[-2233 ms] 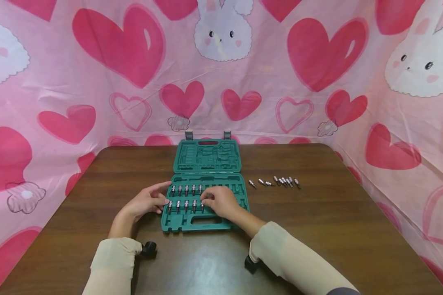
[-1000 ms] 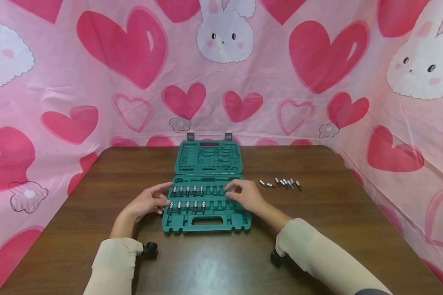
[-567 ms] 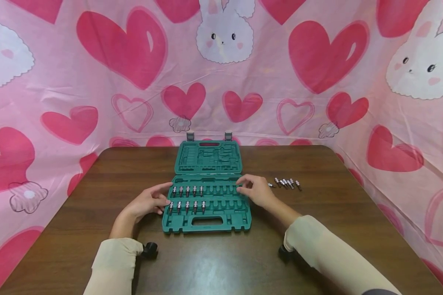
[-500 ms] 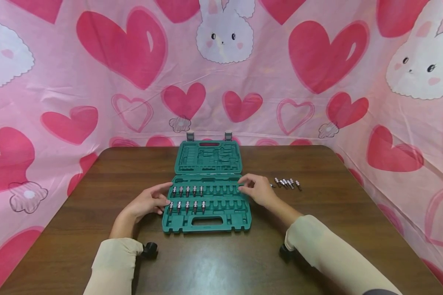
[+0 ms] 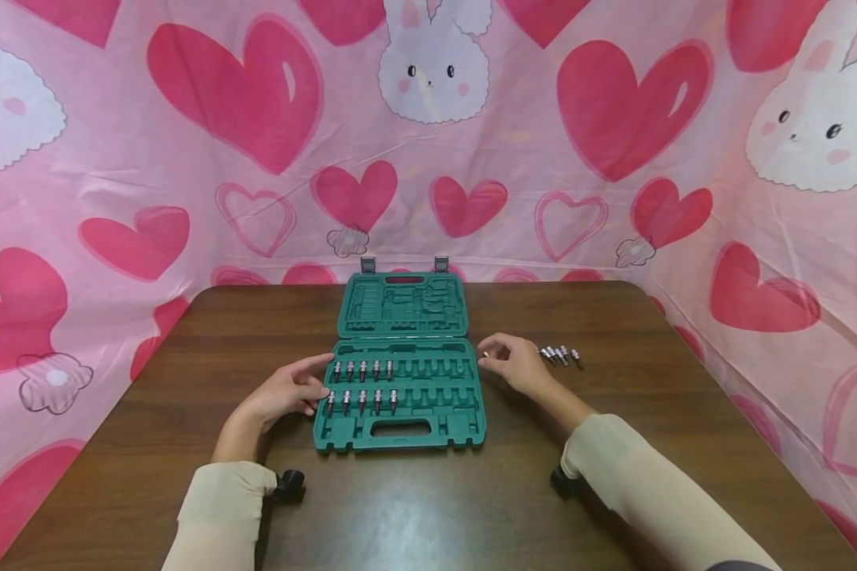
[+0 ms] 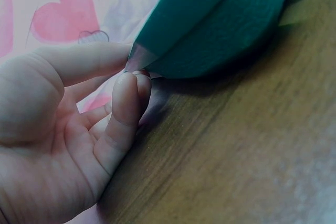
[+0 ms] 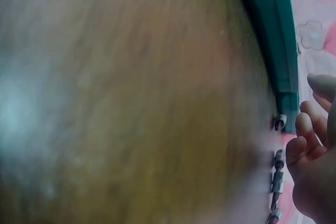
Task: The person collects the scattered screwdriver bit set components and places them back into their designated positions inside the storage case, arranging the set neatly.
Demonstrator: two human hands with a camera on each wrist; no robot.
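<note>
A green plastic tool case [image 5: 400, 428] lies unfolded on the table, its lid [image 5: 403, 303] tipped back behind the tray. Bit sockets [image 5: 362, 398], silver with dark tips, fill the left half of two slot rows. At the case's left edge, my left hand [image 5: 280, 392] holds the rim by thumb and fingertips, index finger stretched along the side. Just off the right edge is my right hand [image 5: 517, 365], thumb and index finger apart around a loose bit socket [image 5: 486, 354]. In the right wrist view, that bit socket [image 7: 281, 122] lies by the case wall, apart from the fingers.
More loose bit sockets [image 5: 560, 355] lie in a cluster right of the right hand, some hidden behind it. The slots in the right half of the case [image 5: 439, 396] hold none. A pink heart-patterned cloth [image 5: 428, 206] rises behind the brown wooden table [image 5: 400, 507].
My right hand has let go of a bit socket in the lower row and moved right, past the case edge, to a loose one. The left hand has stayed at the rim.
</note>
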